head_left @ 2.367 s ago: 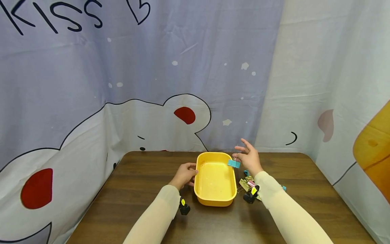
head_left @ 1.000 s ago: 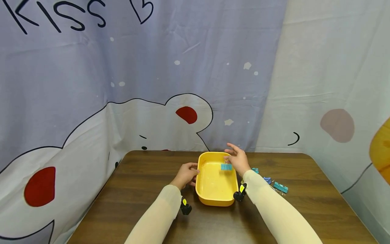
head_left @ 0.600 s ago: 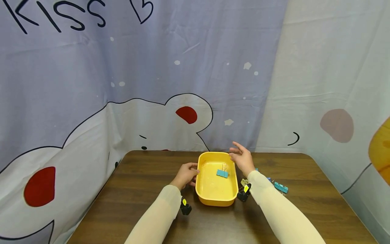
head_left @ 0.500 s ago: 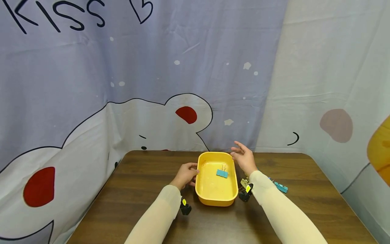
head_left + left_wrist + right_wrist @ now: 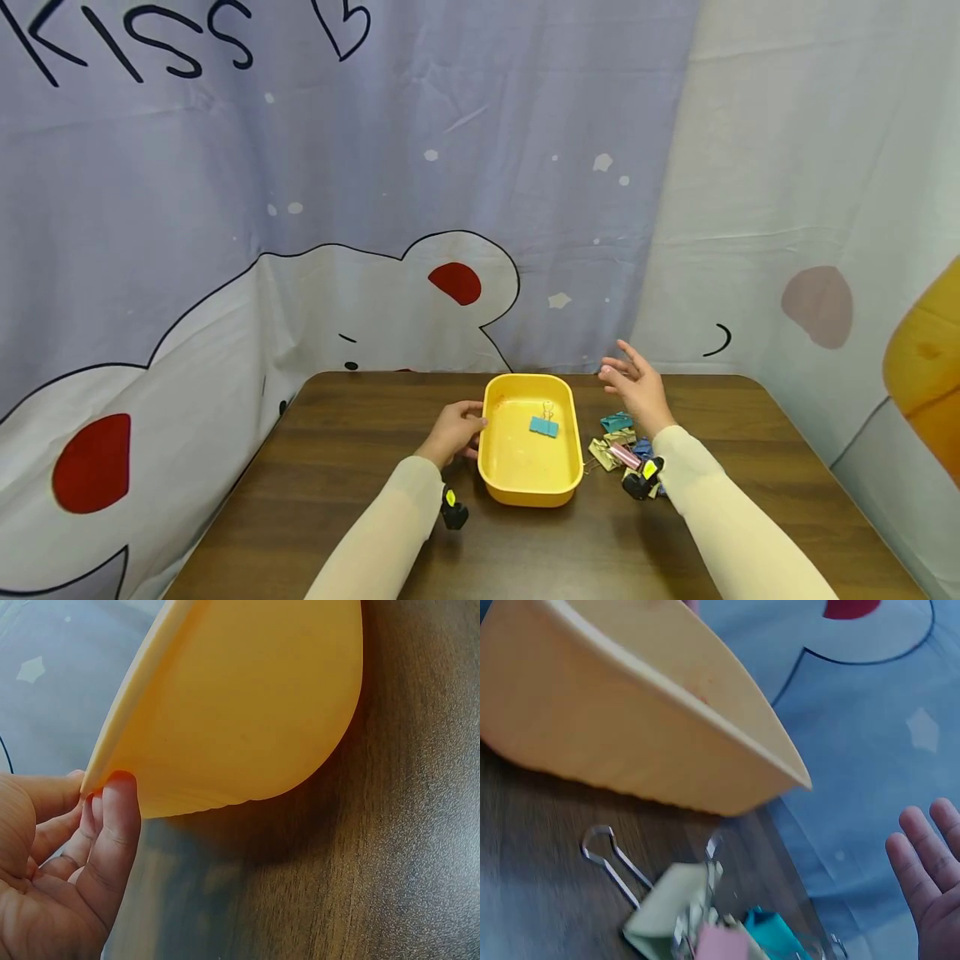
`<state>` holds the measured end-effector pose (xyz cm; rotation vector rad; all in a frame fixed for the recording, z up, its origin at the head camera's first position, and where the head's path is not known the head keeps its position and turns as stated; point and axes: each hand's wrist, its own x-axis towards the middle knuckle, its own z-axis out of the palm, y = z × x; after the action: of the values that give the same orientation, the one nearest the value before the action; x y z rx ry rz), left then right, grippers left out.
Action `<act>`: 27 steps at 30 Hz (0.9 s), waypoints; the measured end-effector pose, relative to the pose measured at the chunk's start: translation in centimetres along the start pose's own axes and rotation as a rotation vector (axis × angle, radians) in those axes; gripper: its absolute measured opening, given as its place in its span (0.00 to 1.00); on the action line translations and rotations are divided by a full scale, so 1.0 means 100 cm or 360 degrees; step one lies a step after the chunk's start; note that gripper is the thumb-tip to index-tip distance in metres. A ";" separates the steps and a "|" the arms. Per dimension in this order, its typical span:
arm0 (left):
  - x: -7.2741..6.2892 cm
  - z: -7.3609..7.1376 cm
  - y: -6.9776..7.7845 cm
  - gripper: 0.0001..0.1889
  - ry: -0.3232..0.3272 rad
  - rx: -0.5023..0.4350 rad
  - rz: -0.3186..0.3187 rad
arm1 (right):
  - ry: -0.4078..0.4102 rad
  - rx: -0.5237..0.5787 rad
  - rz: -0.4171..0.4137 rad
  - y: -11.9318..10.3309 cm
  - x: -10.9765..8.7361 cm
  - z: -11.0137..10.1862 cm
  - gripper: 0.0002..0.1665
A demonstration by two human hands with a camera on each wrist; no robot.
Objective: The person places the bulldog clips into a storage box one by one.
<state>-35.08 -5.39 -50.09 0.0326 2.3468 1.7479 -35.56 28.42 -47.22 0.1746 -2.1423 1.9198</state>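
Note:
A yellow plastic tub (image 5: 530, 479) stands on the table with one light-blue binder clip (image 5: 543, 427) lying inside it. My left hand (image 5: 453, 431) pinches the tub's left rim; the left wrist view shows thumb and fingers on either side of that edge. To the right of the tub, my right hand (image 5: 636, 389) hovers with its fingers extended and nothing in them. Below it lies a heap of binder clips, with a teal clip (image 5: 617, 422), a pink clip (image 5: 625, 456) and a pale-yellow clip (image 5: 667, 904) among them. My right wrist hides part of the heap.
The brown wooden table (image 5: 337, 467) reaches back to a printed curtain (image 5: 465, 167). A black wrist camera (image 5: 453, 508) hangs under the left wrist near the tub, and another wrist camera (image 5: 641, 481) sits over the clip heap.
My right hand has let the light-blue binder clip drop into the tub and moved right, away from the tub, over the clip heap. The left hand keeps its place on the rim.

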 end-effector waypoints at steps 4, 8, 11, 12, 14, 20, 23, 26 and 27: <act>0.000 0.001 -0.002 0.22 -0.0001 0.0001 0.0001 | -0.0025 0.0016 -0.0022 -0.005 -0.007 -0.017 0.46; 0.001 0.002 -0.003 0.22 0.0004 0.0004 0.0000 | -0.0027 0.0064 -0.0051 -0.008 -0.013 -0.035 0.46; 0.001 0.001 -0.004 0.22 0.0002 0.0005 0.0015 | -0.0010 0.0075 -0.0089 -0.004 -0.016 -0.048 0.46; 0.001 0.001 -0.004 0.22 0.0000 0.0004 0.0021 | -0.0008 0.0059 -0.0097 -0.003 -0.018 -0.052 0.46; 0.002 0.001 -0.004 0.22 -0.0001 0.0000 0.0022 | -0.0004 0.0042 -0.0109 -0.002 -0.021 -0.060 0.46; 0.002 0.001 -0.003 0.22 0.0005 0.0000 0.0012 | 0.0020 0.0012 -0.0129 0.005 -0.032 -0.082 0.46; 0.001 0.001 -0.003 0.22 0.0009 0.0005 0.0005 | 0.0042 0.0043 -0.0137 0.012 -0.037 -0.094 0.46; 0.001 0.001 -0.002 0.22 0.0012 0.0015 0.0001 | 0.0047 0.0118 -0.0155 0.019 -0.042 -0.105 0.46; 0.001 0.001 -0.002 0.22 0.0015 0.0015 -0.0002 | 0.0043 0.0147 -0.0162 0.022 -0.044 -0.108 0.46</act>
<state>-35.16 -5.34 -50.35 0.0244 2.3613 1.7403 -30.69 38.99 -49.49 0.2682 -1.9889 1.9527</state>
